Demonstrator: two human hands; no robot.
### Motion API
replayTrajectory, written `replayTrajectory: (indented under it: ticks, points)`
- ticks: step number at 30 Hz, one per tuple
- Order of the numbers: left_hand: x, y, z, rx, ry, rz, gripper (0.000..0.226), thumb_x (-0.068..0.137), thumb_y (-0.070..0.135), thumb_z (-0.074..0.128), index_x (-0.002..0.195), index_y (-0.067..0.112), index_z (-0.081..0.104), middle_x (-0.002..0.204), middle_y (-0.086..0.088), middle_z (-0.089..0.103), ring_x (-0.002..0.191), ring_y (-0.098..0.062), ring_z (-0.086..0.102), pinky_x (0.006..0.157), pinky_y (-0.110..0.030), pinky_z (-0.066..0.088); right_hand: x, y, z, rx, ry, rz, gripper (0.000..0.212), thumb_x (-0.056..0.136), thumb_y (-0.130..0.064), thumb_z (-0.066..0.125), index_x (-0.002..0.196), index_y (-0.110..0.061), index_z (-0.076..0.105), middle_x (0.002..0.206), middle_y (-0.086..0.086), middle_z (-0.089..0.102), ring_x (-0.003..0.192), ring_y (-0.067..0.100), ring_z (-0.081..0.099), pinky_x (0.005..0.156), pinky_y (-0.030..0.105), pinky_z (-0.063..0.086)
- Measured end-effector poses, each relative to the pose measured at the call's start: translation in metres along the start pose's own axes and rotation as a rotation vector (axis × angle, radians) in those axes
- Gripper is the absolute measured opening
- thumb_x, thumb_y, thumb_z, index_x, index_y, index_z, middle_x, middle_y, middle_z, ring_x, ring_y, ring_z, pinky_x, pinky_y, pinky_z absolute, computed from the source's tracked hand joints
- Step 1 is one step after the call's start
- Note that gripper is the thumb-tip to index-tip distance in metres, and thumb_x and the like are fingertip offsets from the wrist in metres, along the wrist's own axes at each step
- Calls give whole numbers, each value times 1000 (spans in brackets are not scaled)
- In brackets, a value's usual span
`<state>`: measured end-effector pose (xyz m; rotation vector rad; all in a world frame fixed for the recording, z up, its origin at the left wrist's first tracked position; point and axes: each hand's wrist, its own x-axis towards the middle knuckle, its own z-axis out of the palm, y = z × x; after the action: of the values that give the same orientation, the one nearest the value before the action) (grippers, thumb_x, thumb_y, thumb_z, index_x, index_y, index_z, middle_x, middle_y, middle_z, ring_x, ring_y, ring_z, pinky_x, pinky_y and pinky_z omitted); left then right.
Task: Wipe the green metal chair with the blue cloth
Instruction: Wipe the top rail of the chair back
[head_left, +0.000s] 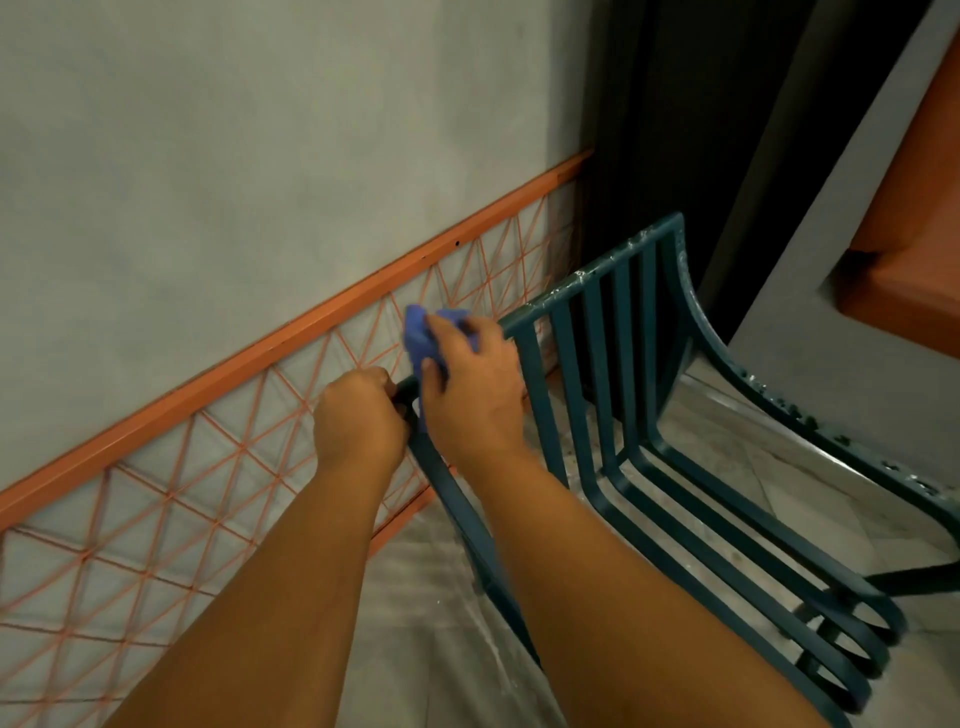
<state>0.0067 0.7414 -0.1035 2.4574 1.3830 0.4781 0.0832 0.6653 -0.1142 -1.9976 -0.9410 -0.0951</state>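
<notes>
Gripping the top left corner of the green metal chair (597, 364) with the left hand (358, 421), fingers curled shut round the dark frame tube; right hand (470, 387) just beside it, closed on the blue cloth (423, 338) and pressing it onto the same corner — cloth bunched, showing above and to the left of the knuckles, a strip of it also visible between the two hands; both forearms reaching in from the near edge, bare.

Chair at centre-right, backrest at the far side, seat slats running toward the near right and curling down at the front edge; vertical back slats joined to a top rail with pale chipped spots along it; right side rail likewise flecked — paint loss or residue, cannot tell which.

Left of the chair, close against it: orange lattice panel (182, 499) with a solid orange top bar, set along a grey wall (234, 130); grey floor (415, 597) visible through the slats; dark opening (691, 130) at far centre-right; orange-brown surface (909, 234) at the far right, edge only.
</notes>
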Motion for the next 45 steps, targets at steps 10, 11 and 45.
replayTrajectory:
  ticks: [10,11,45]
  points:
    - [-2,6,4,78,55,18,4,80,8,68,83,10,69,79,-9,66,71,-27,59,70,-36,49,37,38,9,-416,-292,-95,42,92,-21,48,134,-26,45,139,-6,44,119,28,29,86,37,26]
    - [-2,6,4,82,58,13,4,80,8,68,83,11,70,78,-8,66,69,-25,57,69,-35,48,41,37,9,-447,-286,-41,41,91,-20,48,132,-24,46,138,-4,44,123,30,26,92,39,26]
    - [4,9,-1,177,5,-156,9,84,18,66,84,27,66,71,12,54,65,-9,46,97,-33,27,118,-3,7,-581,-1134,-13,29,80,-19,44,62,-7,63,83,11,59,76,30,51,73,40,30]
